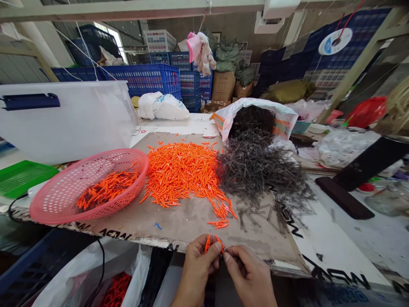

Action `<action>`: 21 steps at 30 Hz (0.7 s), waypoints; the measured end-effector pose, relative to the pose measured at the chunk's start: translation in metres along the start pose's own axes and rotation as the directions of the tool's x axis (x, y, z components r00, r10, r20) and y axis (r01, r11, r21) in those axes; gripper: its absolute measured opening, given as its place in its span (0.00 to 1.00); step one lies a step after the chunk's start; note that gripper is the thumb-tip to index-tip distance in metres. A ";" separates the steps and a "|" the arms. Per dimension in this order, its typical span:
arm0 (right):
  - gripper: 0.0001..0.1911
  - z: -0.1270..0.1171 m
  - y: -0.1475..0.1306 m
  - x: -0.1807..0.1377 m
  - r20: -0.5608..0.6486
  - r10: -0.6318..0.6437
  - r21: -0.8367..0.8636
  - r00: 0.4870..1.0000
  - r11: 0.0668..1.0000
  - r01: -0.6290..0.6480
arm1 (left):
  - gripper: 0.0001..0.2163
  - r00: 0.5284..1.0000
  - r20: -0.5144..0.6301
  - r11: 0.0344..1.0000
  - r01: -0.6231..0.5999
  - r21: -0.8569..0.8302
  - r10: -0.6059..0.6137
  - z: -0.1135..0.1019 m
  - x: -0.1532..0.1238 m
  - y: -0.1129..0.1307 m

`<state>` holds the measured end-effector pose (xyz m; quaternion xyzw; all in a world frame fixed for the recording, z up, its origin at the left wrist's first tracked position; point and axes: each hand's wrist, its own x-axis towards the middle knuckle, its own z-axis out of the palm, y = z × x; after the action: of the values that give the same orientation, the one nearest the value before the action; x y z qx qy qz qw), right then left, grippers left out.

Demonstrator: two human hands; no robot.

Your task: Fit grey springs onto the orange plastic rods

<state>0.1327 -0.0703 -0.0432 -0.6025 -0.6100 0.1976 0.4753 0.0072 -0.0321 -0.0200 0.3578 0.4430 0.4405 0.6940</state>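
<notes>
Close to the table's front edge, my left hand (204,262) is closed on small orange plastic pieces (219,242); two of them stick up between its fingers. My right hand (244,270) meets it from the right, thumb and finger pinched at the lower end of one piece. What sits between those fingertips is hidden. A few loose orange pieces lie just beyond the hands, in front of a large orange pile (182,170). To the right spreads a tangled heap of thin dark coil-like strips (255,162), spilling from a white sack (220,117).
At left, a pink perforated basket (41,204) holds orange pieces mixed with dark strips. Behind it stands a translucent bin (64,123), beside a green tray (25,177). A black stand (345,198) is at right. Below the table edge hangs an open white bag (137,273) with red pieces.
</notes>
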 end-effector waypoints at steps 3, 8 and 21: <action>0.14 0.002 0.000 -0.002 -0.018 -0.029 -0.011 0.999 1.000 0.029 | 0.13 1.000 -0.008 1.000 -0.016 0.010 0.016 0.000 0.000 -0.002; 0.12 0.003 0.000 -0.001 -0.041 -0.090 -0.050 0.995 0.995 0.088 | 0.14 0.999 -0.009 0.999 -0.031 0.034 0.031 0.000 0.002 -0.003; 0.13 0.006 0.001 -0.002 -0.049 -0.063 -0.080 0.997 0.995 0.059 | 0.12 0.997 0.021 0.975 -0.083 0.204 0.081 -0.009 0.005 -0.009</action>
<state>0.1275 -0.0703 -0.0474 -0.6068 -0.6229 0.1433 0.4725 0.0025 -0.0301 -0.0328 0.4480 0.4663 0.4186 0.6377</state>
